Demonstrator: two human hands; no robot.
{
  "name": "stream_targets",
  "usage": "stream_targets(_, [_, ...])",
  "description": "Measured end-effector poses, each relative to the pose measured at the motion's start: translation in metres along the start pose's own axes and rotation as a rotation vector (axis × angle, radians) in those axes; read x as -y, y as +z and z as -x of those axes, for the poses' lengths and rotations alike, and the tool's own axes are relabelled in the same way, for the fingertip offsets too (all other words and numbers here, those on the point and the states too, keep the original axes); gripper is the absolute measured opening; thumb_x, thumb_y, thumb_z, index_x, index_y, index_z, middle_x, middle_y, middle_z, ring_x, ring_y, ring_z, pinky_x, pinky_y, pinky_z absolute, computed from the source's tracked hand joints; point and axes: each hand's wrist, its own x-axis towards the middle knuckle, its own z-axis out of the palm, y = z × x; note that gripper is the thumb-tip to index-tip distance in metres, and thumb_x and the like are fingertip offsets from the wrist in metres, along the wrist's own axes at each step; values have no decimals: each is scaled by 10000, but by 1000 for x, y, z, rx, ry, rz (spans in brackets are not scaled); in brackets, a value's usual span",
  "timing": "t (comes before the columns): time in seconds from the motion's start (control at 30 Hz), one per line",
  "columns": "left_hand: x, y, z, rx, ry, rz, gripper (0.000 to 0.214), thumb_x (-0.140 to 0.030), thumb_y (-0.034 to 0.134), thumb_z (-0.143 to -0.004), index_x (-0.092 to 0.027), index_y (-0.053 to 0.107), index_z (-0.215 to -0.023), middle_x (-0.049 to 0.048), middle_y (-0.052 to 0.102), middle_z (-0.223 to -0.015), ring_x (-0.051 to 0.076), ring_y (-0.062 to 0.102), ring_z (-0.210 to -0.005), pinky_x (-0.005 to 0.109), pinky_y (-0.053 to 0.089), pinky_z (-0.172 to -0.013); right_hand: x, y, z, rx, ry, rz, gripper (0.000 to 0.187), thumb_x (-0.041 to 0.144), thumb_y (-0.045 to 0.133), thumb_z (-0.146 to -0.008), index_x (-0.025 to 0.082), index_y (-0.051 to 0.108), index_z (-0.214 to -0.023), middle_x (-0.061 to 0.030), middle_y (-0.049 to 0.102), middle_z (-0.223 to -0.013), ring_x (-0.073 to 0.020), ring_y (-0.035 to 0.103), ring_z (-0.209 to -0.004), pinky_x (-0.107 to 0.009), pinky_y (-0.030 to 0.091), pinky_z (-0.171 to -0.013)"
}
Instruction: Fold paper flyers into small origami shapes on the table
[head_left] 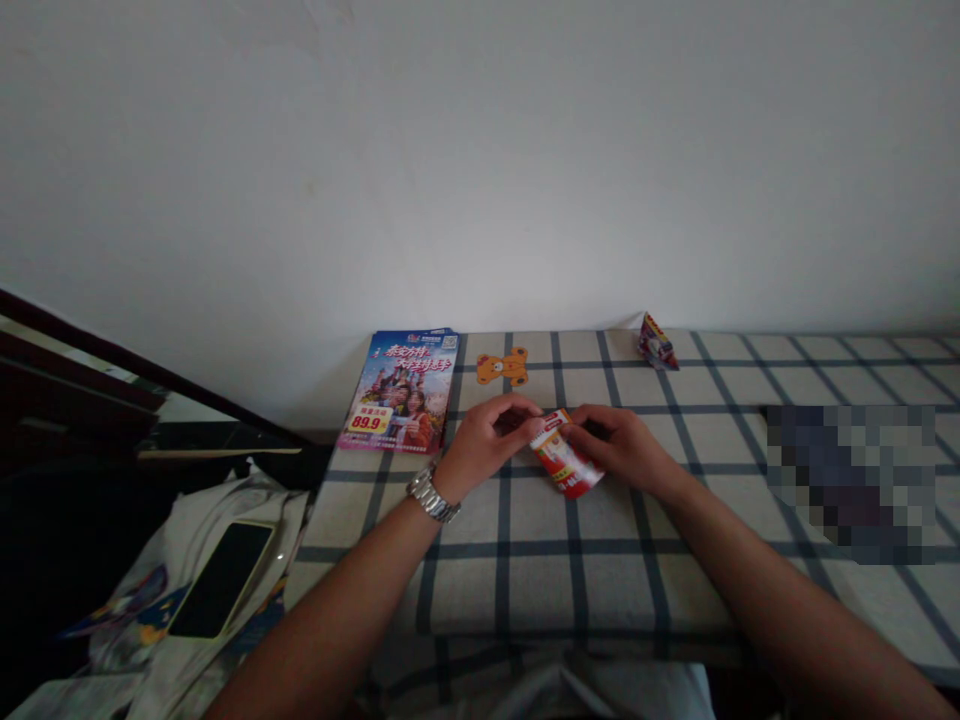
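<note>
A small red and white paper piece with printed lettering (568,466), perhaps a packet or folded leaflet, is held over the checked cloth in front of me. My left hand (499,435) pinches its upper left edge between thumb and fingers; a metal watch (433,494) is on that wrist. My right hand (616,440) grips its upper right edge, thumb in front. Its lower end bows outward in a curve. Just beyond my left hand, a flat brown teddy bear figure (502,368) lies on the cloth.
A stack of printed flyers (397,395) lies at the left end of the checked tablecloth (480,560). A folded, colourful paper piece (658,343) stands near the wall. Rightward is a blurred-out dark object (847,490). A phone (223,578) rests on pale fabric at lower left.
</note>
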Motion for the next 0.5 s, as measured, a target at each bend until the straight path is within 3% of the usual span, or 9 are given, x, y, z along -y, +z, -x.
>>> stream_targets(0.17, [1,0,0,15,37,129,252,-391,748,-923,-191,626,-1013,52,677,-1007,164,667,-917,281,560,-831,-2,-1,-1,-113,23,-17,375,552,611,-983,197,721,-937,-11,681,-754,-140,554,-626,-260,411,-541])
stream_targets(0.5, [2,-1,0,48,10,113,261,-400,725,-937,-181,611,-1024,41,651,-1004,154,654,-896,264,553,-801,-7,-1,-1,-136,5,-2,396,580,601,-983,207,733,-978,-21,710,-765,-157,587,-631,-267,438,-537])
